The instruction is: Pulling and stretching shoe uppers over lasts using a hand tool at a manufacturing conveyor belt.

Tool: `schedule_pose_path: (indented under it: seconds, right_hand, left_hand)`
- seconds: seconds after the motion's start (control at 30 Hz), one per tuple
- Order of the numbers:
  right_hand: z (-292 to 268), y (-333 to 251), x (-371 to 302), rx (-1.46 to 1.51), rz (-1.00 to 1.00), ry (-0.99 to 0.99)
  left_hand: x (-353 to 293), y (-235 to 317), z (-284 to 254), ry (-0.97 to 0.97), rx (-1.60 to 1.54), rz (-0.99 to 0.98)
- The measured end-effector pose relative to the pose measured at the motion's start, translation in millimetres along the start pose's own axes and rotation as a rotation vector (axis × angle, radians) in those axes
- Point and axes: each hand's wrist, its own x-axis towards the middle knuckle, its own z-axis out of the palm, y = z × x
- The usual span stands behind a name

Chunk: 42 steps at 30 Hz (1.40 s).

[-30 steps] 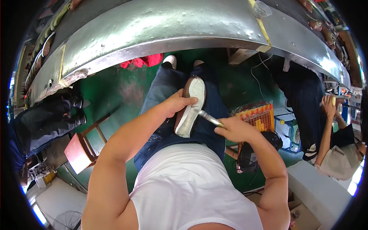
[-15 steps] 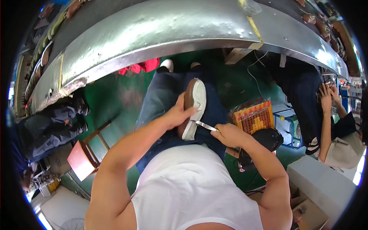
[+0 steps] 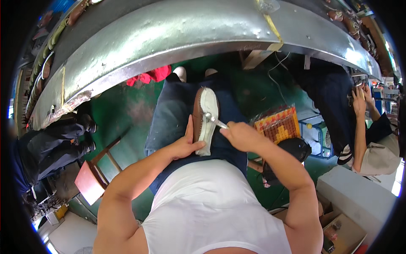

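Observation:
A brown shoe [image 3: 197, 111] lies bottom up on my lap, its toe pointing away from me. The pale underside [image 3: 209, 100] faces upward, with brown edging around it. My left hand [image 3: 185, 144] grips the heel half from the left, the thumb across the pale bottom and the fingers along the brown side. In my right hand [image 3: 242, 135] is a silver metal tool that looks like pincers [image 3: 220, 124]. Its rounded head meets the middle of the shoe's underside. My right fingers are closed around the handle, and their grip hides most of it.
A metal-covered bench [image 3: 169, 38] curves across the front, with shoes [image 3: 47, 63] along its far left. A wooden stool [image 3: 91, 180] stands left. At right are a beaded seat mat [image 3: 279, 129], a black bag [image 3: 292, 156] and a co-worker's arm [image 3: 359, 127]. Red cloth [image 3: 150, 76] lies under the bench.
The shoe has shifted slightly left and its underside now faces up more fully. My left hand has slid toward the heel; the tool's head has moved up to mid-shoe.

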Motion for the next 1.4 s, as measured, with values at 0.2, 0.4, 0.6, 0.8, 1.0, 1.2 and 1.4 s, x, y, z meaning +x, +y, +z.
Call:
schedule_pose_path:
  seconds: [0.2, 0.4, 0.6, 0.8, 1.0, 1.2, 1.4]
  right_hand:
    - [28.8, -12.5, -21.8, -0.102, -0.017, -0.101]
    - [17.3, -6.7, -36.1, 0.365, 0.024, 0.296]
    - [29.3, 22.1, -5.2, 0.505, 0.2, 0.061]
    - [60.1, 59.7, -16.2, 1.068, 0.291, 0.186]
    - [58.8, 61.0, -18.6, 1.04, 0.318, 0.129]
    - [56.0, 60.6, -12.5, 0.997, 0.292, 0.151]
    - [50.9, 57.5, -10.3, 0.889, 0.289, 0.133]
  left_hand:
    - [5.3, 2.1, 3.9, 0.044, 0.047, 0.009]
    - [-1.4, 32.0, -0.5, 0.062, 0.099, -0.102]
    - [29.2, 55.6, 19.7, 0.525, 0.501, -0.115]
    - [19.6, 102.9, -5.4, 0.462, 0.535, -0.146]
    - [-14.9, 160.6, -34.7, 0.07, -0.741, 0.461]
    - [-6.7, 190.7, -44.4, -0.012, -1.204, 0.419]
    - [0.0, 208.4, -51.4, 0.047, -1.226, 0.445]
